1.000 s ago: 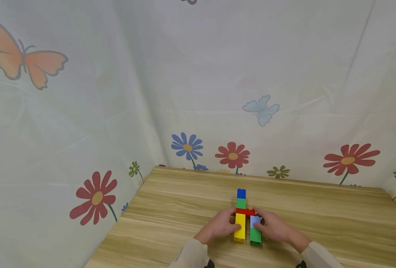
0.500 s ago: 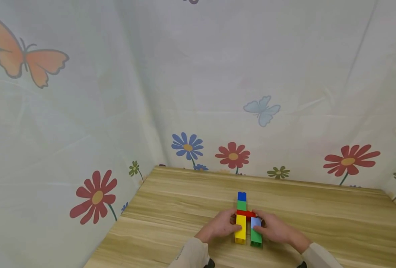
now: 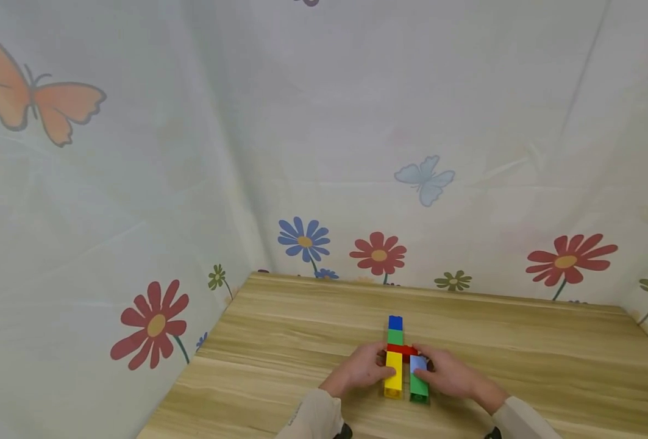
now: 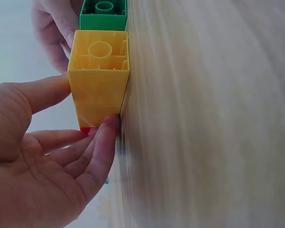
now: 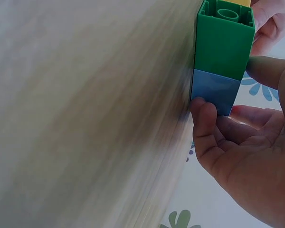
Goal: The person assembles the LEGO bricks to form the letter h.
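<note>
A joined shape of toy building blocks lies flat on the table. Its left column runs from a blue block (image 3: 395, 323) through a green block (image 3: 395, 337) and a red crosspiece (image 3: 403, 350) to yellow blocks (image 3: 393, 375). On the right, a light blue block (image 5: 214, 91) and a green block (image 5: 224, 45) extend from the crosspiece. My left hand (image 3: 359, 367) grips the yellow column, thumb on top and fingers along its side and far end. Similarly, my right hand (image 3: 452, 372) holds the right column, its thumb on the upper face. Fingers partly hide the crosspiece.
The wood-grain table (image 3: 313, 317) has its far edge against a hanging cloth (image 3: 324, 122) printed with flowers and butterflies. More of this cloth borders the table's left side. Light sleeves (image 3: 314, 417) cover both forearms.
The joined blocks have shifted slightly toward me, mostly between the first two frames. Both hands keep their grip and barely move. The head view has shifted a little.
</note>
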`<action>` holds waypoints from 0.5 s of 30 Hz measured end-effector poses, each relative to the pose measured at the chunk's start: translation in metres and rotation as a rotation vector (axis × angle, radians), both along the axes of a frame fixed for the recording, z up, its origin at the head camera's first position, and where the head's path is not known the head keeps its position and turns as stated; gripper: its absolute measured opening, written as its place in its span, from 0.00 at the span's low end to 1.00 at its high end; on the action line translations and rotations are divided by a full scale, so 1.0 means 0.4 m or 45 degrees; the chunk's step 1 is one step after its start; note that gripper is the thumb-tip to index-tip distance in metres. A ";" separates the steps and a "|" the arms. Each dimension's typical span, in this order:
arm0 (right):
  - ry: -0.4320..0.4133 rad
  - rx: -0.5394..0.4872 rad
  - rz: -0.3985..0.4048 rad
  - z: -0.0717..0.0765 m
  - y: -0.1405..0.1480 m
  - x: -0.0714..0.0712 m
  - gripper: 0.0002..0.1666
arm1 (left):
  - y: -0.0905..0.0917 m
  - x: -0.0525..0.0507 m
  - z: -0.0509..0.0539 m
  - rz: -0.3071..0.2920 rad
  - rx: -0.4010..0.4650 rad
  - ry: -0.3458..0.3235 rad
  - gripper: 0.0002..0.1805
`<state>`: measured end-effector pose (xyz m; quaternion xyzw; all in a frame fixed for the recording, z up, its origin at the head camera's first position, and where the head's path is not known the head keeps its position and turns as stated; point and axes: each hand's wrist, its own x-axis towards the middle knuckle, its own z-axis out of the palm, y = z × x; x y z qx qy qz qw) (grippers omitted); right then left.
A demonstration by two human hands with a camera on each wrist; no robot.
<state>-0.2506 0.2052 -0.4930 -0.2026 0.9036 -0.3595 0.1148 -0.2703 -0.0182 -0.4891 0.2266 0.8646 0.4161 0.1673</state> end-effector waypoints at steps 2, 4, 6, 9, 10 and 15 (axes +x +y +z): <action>-0.004 0.003 -0.007 -0.003 0.000 0.000 0.36 | -0.001 0.001 0.000 0.002 -0.003 0.003 0.18; -0.007 0.008 -0.016 -0.005 0.001 0.000 0.36 | -0.001 0.002 0.000 0.003 -0.004 0.001 0.18; -0.012 0.008 -0.022 -0.007 0.003 0.000 0.36 | 0.000 0.003 0.001 0.002 -0.001 0.002 0.18; -0.018 -0.003 -0.022 -0.005 0.005 0.002 0.36 | -0.001 0.003 0.002 -0.001 0.001 0.001 0.19; -0.019 -0.009 -0.021 -0.004 0.006 0.003 0.35 | -0.002 0.004 0.002 -0.003 -0.009 0.005 0.19; -0.026 -0.034 -0.025 0.004 0.010 0.011 0.33 | -0.017 0.012 0.003 -0.003 -0.050 0.019 0.21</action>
